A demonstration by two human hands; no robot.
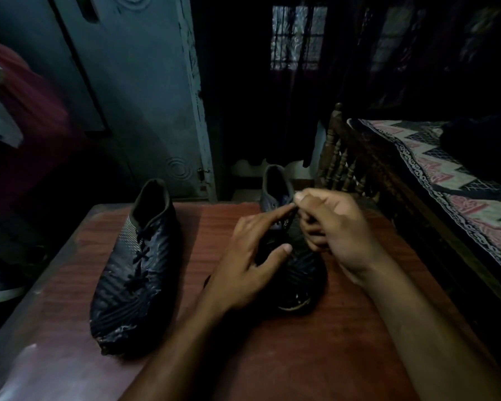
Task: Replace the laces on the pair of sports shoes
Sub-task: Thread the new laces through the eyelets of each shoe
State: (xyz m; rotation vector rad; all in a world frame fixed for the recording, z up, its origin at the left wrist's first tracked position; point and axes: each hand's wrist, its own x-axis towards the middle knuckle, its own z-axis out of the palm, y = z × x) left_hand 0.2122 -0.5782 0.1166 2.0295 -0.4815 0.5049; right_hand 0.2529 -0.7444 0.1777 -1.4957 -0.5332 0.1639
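Observation:
Two dark sports shoes stand on a reddish wooden table, toes toward me. The left shoe is laced with a dark lace and stands apart from both hands. The right shoe is partly hidden under my hands. My left hand rests on its upper, index finger stretched toward the eyelets, thumb across the vamp. My right hand is curled above the shoe's tongue, thumb and fingers pinching what looks like a dark lace end. The dim light hides most of the lace.
A bed with a patterned cover and a turned wooden rail stands close on the right. A blue-grey door is behind the table. Red and white cloth hangs at the left. Another shoe lies on the floor left.

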